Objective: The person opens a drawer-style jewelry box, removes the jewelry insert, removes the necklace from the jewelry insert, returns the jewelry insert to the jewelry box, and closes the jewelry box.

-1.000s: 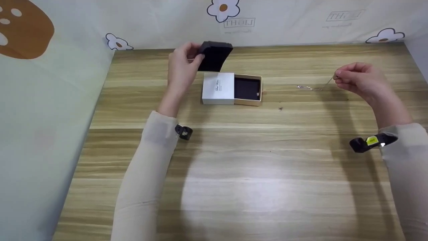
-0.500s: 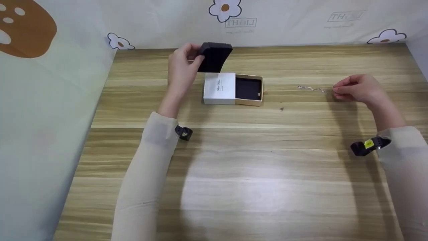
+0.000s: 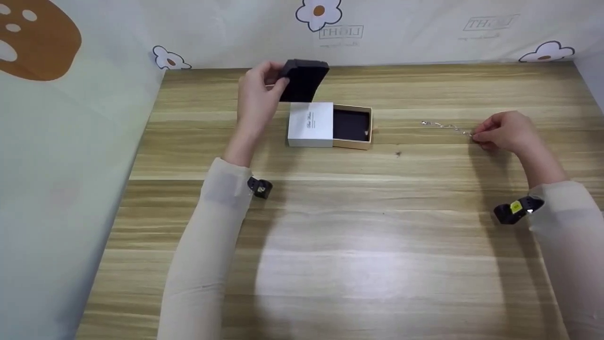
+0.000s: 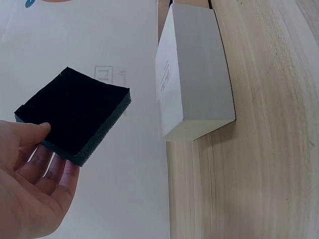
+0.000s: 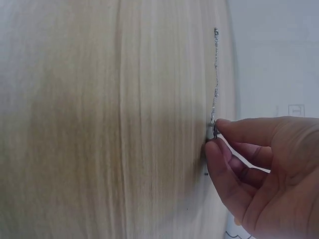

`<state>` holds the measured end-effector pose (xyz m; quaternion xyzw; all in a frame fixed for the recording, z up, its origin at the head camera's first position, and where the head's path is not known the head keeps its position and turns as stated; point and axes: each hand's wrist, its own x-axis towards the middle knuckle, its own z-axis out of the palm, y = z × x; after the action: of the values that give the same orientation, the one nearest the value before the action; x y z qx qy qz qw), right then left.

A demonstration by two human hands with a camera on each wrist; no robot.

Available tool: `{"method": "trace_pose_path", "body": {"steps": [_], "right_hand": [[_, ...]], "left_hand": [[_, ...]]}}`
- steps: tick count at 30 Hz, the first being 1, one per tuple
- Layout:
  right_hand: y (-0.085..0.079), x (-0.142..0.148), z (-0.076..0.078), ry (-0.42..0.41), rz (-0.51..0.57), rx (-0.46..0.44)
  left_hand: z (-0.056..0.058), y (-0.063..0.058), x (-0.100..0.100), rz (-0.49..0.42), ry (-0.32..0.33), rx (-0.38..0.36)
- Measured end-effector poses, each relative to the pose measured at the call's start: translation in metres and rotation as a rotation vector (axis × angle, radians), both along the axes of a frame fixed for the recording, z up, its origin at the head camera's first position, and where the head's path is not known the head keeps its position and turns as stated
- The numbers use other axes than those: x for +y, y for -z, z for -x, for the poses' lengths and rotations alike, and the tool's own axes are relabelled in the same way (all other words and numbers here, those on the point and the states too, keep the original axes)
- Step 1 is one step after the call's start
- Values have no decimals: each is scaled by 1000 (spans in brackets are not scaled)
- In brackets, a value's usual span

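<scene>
My left hand [image 3: 257, 94] holds a black foam pad [image 4: 72, 112] by one edge, thumb on its dark face and fingers behind. The pad is tilted up behind the white box sleeve [image 3: 310, 124]. From that sleeve a drawer [image 3: 351, 125] with a dark lining sticks out partway to the right. Over on the right, my right hand [image 3: 505, 132] pinches one end of a thin silver bracelet [image 5: 216, 74] between thumb and forefinger. The rest of the bracelet [image 3: 441, 125] stretches leftward along the wooden table toward the box.
A small dark mark [image 3: 398, 153] shows on the wooden table [image 3: 330, 274] to the right of the box. A pale cloth wall [image 3: 406, 38] with printed flowers rises along the table's back edge, and another stands at the left.
My right hand has come down and toward me with the bracelet's end, which now lies in a nearly straight line on the table. The left hand and the foam pad have hardly moved.
</scene>
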<state>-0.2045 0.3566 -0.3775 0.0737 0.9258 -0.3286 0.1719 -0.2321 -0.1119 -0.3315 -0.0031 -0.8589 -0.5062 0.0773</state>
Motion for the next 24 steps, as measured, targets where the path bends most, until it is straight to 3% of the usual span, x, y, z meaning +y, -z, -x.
{"method": "trace_pose_path", "body": {"steps": [7, 12, 24], "right_hand": [[-3, 1, -2, -70, -177, 60], [-10, -8, -3, -42, -246, 114], [-26, -58, 2, -95, -213, 193]], "left_hand": [[-1, 0, 3, -7, 17, -2], [-3, 0, 7, -33, 34, -2], [-5, -1, 20, -130, 92, -34]]}}
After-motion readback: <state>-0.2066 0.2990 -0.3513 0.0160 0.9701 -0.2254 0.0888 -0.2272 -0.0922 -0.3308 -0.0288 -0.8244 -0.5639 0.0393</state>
